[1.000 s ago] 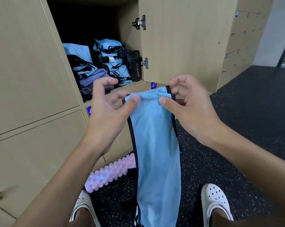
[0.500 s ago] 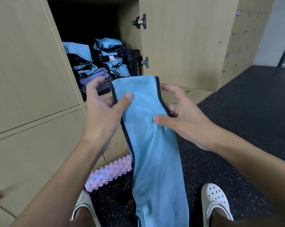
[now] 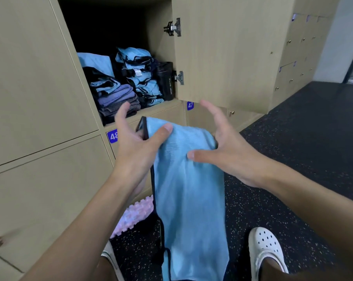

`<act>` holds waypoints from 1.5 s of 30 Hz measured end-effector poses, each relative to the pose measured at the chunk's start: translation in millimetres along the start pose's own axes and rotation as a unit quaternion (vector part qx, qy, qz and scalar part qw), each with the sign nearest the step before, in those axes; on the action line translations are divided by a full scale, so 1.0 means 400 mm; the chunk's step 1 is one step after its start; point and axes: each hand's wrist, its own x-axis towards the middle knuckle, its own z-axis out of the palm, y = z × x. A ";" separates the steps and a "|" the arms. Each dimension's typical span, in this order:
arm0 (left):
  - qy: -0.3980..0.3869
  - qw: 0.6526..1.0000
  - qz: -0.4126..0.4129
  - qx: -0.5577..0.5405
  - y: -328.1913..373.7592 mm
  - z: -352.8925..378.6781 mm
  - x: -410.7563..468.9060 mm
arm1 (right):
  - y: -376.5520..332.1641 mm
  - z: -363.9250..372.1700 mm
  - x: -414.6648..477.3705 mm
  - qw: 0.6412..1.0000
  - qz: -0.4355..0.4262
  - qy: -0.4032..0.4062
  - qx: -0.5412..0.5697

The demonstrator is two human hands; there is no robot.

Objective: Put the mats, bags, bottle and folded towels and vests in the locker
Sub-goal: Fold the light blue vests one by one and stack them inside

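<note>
- My left hand pinched the vest at its top, thumb in front.
- My right hand was spread, thumb touching cloth.
- The vest hung lengthwise below my fingers; the locker lay above and beyond them.

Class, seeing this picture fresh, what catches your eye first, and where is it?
A long blue vest hangs mid-frame, pinched at its top by the left hand, the right hand touching it. Behind, the open locker holds folded blue stacks and a black bottle at its right.
</note>
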 end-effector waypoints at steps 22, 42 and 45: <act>-0.111 0.990 -0.048 0.076 -0.028 0.001 -0.032 | 0.014 -0.007 0.022 0.987 -0.006 0.134 0.086; 0.043 0.993 -0.111 -0.006 0.016 -0.005 -0.008 | 0.005 -0.006 0.000 0.996 0.051 0.027 0.072; -0.015 0.983 -0.178 -0.040 0.025 -0.004 -0.024 | 0.003 -0.007 0.009 0.994 0.041 0.079 0.070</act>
